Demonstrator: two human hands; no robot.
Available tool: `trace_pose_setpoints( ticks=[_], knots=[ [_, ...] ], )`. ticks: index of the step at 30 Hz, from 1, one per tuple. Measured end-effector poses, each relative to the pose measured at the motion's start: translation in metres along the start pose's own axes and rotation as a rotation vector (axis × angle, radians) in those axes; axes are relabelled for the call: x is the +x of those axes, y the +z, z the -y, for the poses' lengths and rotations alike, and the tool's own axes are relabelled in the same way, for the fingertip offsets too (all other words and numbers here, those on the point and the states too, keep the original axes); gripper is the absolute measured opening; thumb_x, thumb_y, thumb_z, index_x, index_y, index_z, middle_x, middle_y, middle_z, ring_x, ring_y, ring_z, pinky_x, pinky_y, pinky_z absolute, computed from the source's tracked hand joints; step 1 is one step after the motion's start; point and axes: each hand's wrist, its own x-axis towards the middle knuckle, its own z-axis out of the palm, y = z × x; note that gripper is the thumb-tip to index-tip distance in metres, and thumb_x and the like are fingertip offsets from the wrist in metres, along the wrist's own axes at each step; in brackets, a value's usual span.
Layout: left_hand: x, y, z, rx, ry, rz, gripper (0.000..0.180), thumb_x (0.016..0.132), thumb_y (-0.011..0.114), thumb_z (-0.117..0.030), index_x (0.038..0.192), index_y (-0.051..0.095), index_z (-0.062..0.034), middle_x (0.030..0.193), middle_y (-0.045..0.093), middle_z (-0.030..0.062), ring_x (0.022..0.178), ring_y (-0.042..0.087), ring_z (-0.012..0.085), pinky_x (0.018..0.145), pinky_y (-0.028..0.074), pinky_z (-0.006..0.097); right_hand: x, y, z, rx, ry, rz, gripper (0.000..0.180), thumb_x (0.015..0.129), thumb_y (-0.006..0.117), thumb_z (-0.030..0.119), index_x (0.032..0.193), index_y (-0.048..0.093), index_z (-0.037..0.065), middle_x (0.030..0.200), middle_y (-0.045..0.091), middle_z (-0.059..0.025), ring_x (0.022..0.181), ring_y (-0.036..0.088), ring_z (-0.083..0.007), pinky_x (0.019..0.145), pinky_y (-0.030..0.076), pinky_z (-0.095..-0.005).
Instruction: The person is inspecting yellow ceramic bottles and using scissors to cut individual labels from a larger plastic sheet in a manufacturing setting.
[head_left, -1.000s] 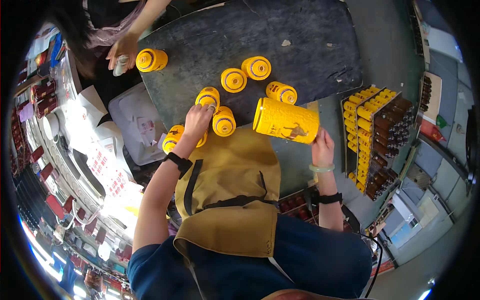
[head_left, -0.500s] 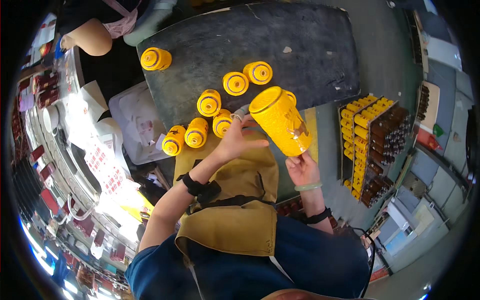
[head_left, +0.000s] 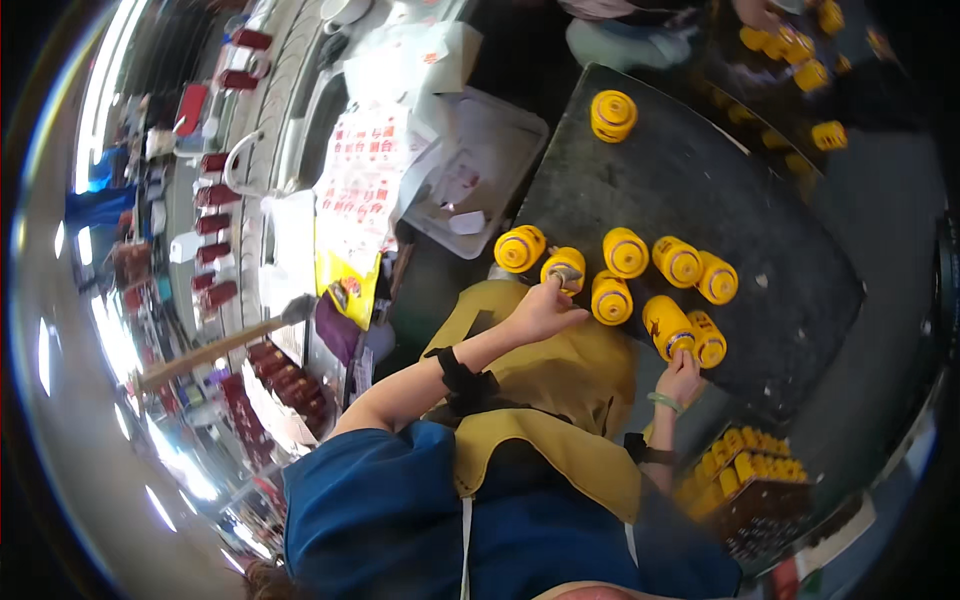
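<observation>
**Yellow bottles [head_left: 625, 253] spread over a black tabletop [head_left: 790, 310], both hands among them**

From my remote seat, the head view shows the right hand [head_left: 682, 378] with its fingers pinched on the neck end of one tilted bottle [head_left: 665, 322], at the tabletop's near side. I can't tell whether that bottle's base is resting on anything. It overlaps a neighbouring bottle [head_left: 709, 342] in my view.

The left hand [head_left: 540, 314] reaches to a bottle [head_left: 555, 262] near the edge, fingers over its top and thumb spread away. Something greyish covers part of the fingertips, so I can't tell whether they grip or merely touch.

Between the hands I see four more bottles, and one stands just beyond the left hand. Another [head_left: 613, 116] sits well apart at the far end.

Around the work I make out a whitish plastic bin [head_left: 505, 135] beside the tabletop, a rack [head_left: 760, 510] with yellow bottles at lower right, and a pale green bangle [head_left: 665, 402] on the right wrist.
</observation>
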Motion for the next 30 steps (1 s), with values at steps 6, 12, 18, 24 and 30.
trace_pose_setpoints(
  ticks=[6,12,18,24,30],
  knots=[
    [-0.057,-0.07,0.066,-0.186,-0.151,-0.343,0.051,0.084,0.071,-0.019,0.127,0.05,0.0001,0.116,0.063,0.0122,0.097,0.066,0.0218,0.084,0.053,0.034,0.02,0.045,0.008,-0.307,-0.126,0.212,0.017,0.091,0.057,0.017,0.095,0.063,0.001,0.093,0.057,-0.0227,0.083,0.058,-0.0426,0.072,0.045,-0.0505],
    [-0.137,-0.153,0.201,-0.29,-0.434,-1.088,0.048,0.081,0.072,-0.018,0.12,0.054,0.0015,0.104,0.065,0.0125,0.089,0.066,0.0206,0.079,0.053,0.033,0.017,0.052,-0.039,-0.043,0.144,0.383,0.034,0.086,0.065,0.014,0.117,0.062,0.002,0.084,0.068,-0.0178,0.073,0.066,-0.0286,0.068,0.05,-0.0379],
    [-0.23,-0.196,0.328,0.066,-0.587,-1.417,0.044,0.079,0.07,-0.014,0.118,0.057,0.0026,0.103,0.063,0.0178,0.086,0.065,0.0268,0.08,0.051,0.036,0.023,0.01,-0.009,-0.28,0.18,0.372,0.038,0.085,0.067,0.018,0.121,0.062,0.005,0.095,0.07,-0.0191,0.085,0.069,-0.0294,0.078,0.053,-0.037],
    [-0.253,-0.187,0.366,-0.469,-0.358,-1.351,0.047,0.084,0.063,-0.003,0.126,0.047,0.0084,0.118,0.058,0.0241,0.106,0.061,0.0284,0.093,0.051,0.036,-0.002,-0.011,0.097,-0.28,-0.092,0.164,0.025,0.083,0.065,0.019,0.104,0.067,0.004,0.097,0.068,-0.0193,0.092,0.066,-0.0349,0.083,0.051,-0.0414],
    [-0.25,-0.192,0.367,-0.264,-0.329,-1.194,0.044,0.085,0.06,-0.001,0.128,0.048,0.0021,0.117,0.058,0.0175,0.104,0.06,0.0255,0.09,0.049,0.034,-0.032,0.0,0.161,-0.12,-0.117,0.099,0.026,0.082,0.069,0.019,0.102,0.066,0.002,0.097,0.066,-0.0168,0.086,0.066,-0.0302,0.079,0.052,-0.0391]
  ],
)
